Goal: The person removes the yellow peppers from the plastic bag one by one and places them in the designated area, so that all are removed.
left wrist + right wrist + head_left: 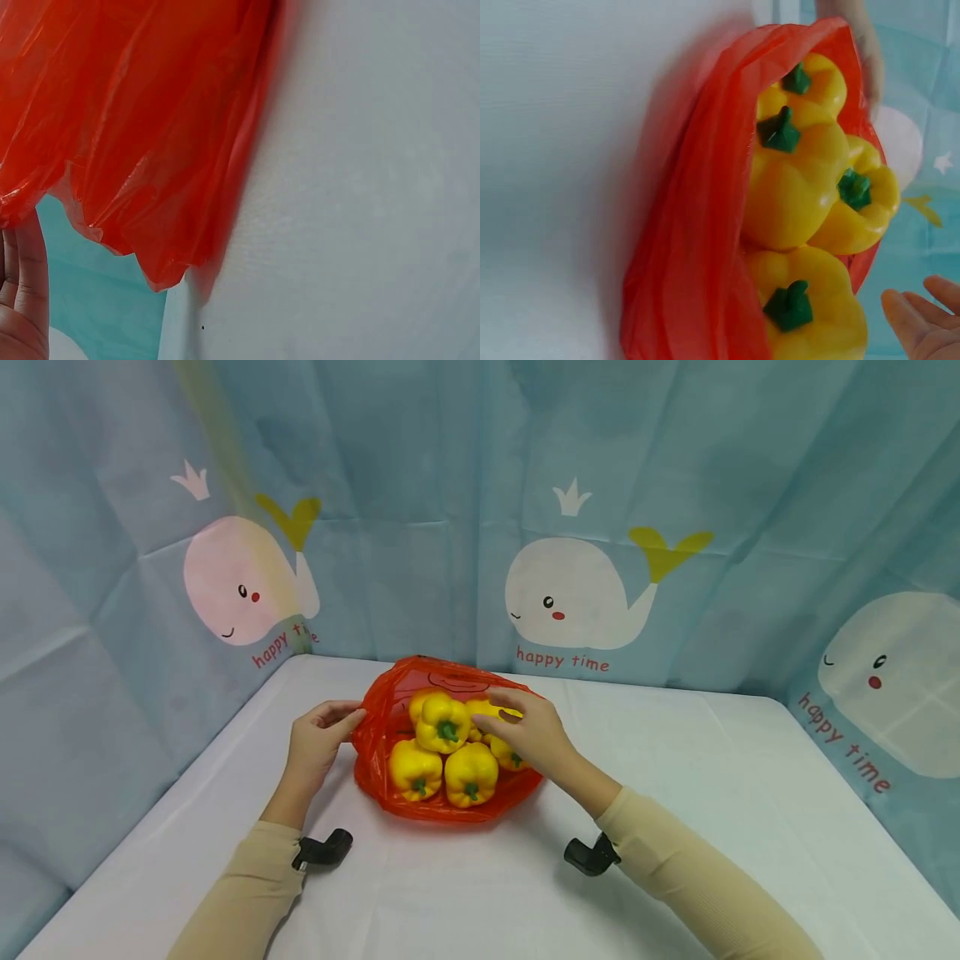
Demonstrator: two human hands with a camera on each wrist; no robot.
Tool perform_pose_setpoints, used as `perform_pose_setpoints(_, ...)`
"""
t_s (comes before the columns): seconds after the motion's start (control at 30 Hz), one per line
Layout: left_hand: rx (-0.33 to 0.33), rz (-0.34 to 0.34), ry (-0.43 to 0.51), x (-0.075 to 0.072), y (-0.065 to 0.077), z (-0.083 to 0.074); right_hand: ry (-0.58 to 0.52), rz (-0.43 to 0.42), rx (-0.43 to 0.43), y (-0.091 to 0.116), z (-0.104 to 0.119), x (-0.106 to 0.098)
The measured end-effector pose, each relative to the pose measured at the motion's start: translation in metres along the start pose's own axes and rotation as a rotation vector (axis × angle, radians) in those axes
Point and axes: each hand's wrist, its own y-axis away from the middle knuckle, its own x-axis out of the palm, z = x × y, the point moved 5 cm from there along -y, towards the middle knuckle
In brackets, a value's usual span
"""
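A red plastic bag (382,693) lies with its mouth wide, facing the person, and several yellow bell peppers (471,772) with green stems are piled in it. At the bag's left edge the left hand (313,745) pinches the plastic between thumb and fingers. The left wrist view shows the bag's outer side (135,135) above that hand's fingers. Over the right part of the bag reaches the right hand (534,733), its fingers extended and hiding some peppers. In the right wrist view the right hand (930,330) appears apart from the nearest pepper (814,307), holding nothing.
A white cloth (450,893) covers the table under the bag. Behind and beside the table hangs a light blue curtain (420,577) printed with whales. Black curved devices (327,848) are strapped to both wrists, near the beige sleeves (240,893).
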Motion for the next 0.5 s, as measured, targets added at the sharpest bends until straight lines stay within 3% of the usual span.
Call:
perform_pose_setpoints(0.3, 0.013, -0.020, 0.020, 0.000, 0.000, -0.001, 0.056, 0.017, 0.184, -0.015, 0.004, 0.010)
perform_pose_setpoints(0.5, 0.006, -0.041, 0.015, 0.000, 0.001, -0.001, 0.096, 0.026, 0.240, -0.025, 0.004, 0.017)
